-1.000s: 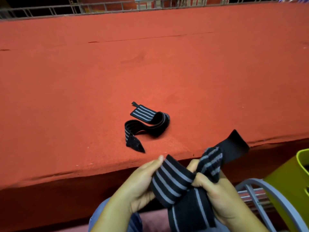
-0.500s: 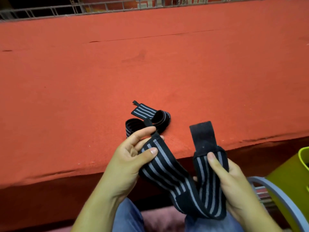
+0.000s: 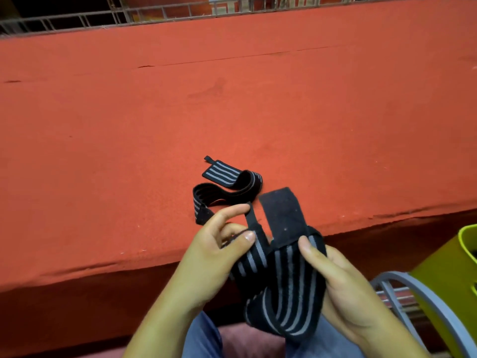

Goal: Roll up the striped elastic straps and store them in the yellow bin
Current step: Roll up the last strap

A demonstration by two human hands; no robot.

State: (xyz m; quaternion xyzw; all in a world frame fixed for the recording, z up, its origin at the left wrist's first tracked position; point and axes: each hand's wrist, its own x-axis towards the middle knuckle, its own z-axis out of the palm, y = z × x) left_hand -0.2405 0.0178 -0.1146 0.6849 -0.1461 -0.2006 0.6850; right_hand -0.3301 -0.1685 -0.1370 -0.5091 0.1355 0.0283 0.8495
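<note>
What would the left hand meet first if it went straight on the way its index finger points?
Probably the thin black tab of the held strap, just off the index fingertip of the left hand; past that, the strap's plain black end. Depth is hard to judge.

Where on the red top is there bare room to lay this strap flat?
Red top: bare left of the loose strap, bare right of it along the front edge toward the yellow bin, and bare behind it up to the railing. Crowded at front centre, where the left hand and right hand hold the held strap close to the loose one.
</note>
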